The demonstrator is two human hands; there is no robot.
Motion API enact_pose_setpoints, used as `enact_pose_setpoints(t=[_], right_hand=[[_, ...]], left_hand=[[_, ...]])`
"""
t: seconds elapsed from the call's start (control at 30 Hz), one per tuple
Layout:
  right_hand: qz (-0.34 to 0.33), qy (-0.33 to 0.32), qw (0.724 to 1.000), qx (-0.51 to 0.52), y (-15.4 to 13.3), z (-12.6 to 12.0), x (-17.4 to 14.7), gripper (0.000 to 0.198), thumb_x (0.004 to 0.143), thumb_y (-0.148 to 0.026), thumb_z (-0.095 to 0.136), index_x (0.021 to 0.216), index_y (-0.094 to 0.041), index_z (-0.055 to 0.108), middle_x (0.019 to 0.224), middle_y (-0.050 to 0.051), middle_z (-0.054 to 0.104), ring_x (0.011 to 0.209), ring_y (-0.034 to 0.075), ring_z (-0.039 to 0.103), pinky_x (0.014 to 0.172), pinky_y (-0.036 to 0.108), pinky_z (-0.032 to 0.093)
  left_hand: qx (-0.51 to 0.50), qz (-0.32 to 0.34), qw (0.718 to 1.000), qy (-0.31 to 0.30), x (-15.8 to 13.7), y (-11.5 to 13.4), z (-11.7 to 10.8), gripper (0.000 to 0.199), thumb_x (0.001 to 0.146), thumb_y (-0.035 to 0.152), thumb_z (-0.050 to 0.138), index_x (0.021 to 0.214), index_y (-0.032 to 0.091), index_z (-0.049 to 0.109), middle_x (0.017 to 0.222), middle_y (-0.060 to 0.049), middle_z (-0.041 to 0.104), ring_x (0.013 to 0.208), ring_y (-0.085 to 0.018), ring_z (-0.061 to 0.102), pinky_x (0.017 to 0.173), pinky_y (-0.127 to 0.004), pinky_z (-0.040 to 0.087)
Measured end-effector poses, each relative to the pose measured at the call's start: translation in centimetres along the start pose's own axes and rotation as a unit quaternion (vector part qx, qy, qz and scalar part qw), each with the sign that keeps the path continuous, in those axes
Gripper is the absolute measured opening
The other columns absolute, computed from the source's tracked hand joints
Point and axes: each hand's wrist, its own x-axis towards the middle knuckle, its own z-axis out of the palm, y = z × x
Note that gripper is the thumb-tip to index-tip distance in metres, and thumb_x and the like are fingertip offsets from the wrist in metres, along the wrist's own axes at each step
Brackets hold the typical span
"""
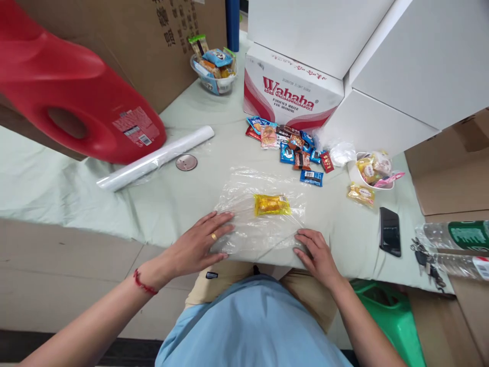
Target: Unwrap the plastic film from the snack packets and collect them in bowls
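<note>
A clear plastic bag or sheet lies spread and wrinkled at the table's front edge. On top of it rests a snack in a yellow wrapper, touched by neither hand. My left hand lies on the plastic's left side, fingers stretched out, with a ring on one finger. At the plastic's right front corner, my right hand rests with its fingers apart and slightly bent, fingertips on the film. Whether the plastic is one layer or two, I cannot tell.
Behind lie several small wrapped snacks before a Wahaba-style carton. Left are a roll of plastic film, a round lid and a red jug. Right stand a white snack bowl, a phone, keys and bottles.
</note>
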Motion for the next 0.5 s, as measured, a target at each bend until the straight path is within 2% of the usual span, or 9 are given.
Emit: enact_pose_setpoints(t=[0.13,0.2,0.3,0.4,0.5], right_hand=[[0.013,0.027,0.999,0.029,-0.5,-0.4,1.5,0.034,0.1,-0.035,0.067,0.134,-0.031,0.066,0.127,0.012,0.071,0.114,0.031,0.069,0.095,0.053,0.061],[0.013,0.065,0.997,0.031,-0.7,-1.4,3.5,0.024,0.103,-0.03,0.061,0.125,-0.029,0.07,0.117,0.011,0.073,0.109,0.029,0.069,0.092,0.049,0.06],[0.01,0.102,0.995,-0.019,-1.1,-2.5,7.8,0.024,0.104,-0.029,0.059,0.123,-0.027,0.073,0.113,0.011,0.073,0.109,0.03,0.066,0.096,0.05,0.057],[-0.026,0.018,0.997,-0.07,-1.3,-1.8,12.0,0.043,0.099,-0.036,0.068,0.141,-0.027,0.066,0.137,0.013,0.068,0.13,0.035,0.056,0.112,0.057,0.048],[-0.048,-0.09,0.989,-0.11,-0.9,-0.3,14.2,0.054,0.094,-0.031,0.073,0.147,-0.027,0.061,0.145,0.011,0.065,0.147,0.039,0.043,0.124,0.067,0.03]], left_hand=[[-0.014,-0.031,0.999,0.012,0.0,0.1,-0.7,0.048,0.103,0.048,0.056,0.144,0.023,0.059,0.164,-0.013,0.05,0.147,-0.029,0.053,0.124,-0.049,0.042],[-0.006,-0.042,0.998,0.039,1.1,0.4,-1.0,0.034,0.106,0.041,0.05,0.129,0.023,0.068,0.157,-0.012,0.058,0.141,-0.027,0.058,0.117,-0.047,0.048],[0.023,-0.037,0.996,0.077,2.7,0.8,-0.8,0.029,0.107,0.032,0.047,0.115,0.023,0.074,0.143,-0.01,0.07,0.135,-0.026,0.062,0.116,-0.048,0.047],[0.051,-0.042,0.995,0.069,3.3,1.0,0.1,0.035,0.107,0.034,0.048,0.132,0.026,0.07,0.147,-0.009,0.068,0.141,-0.028,0.059,0.125,-0.055,0.035],[0.095,-0.09,0.991,0.037,2.8,0.9,1.0,0.051,0.108,0.043,0.045,0.156,0.029,0.052,0.163,-0.011,0.052,0.151,-0.033,0.049,0.129,-0.067,0.018]])
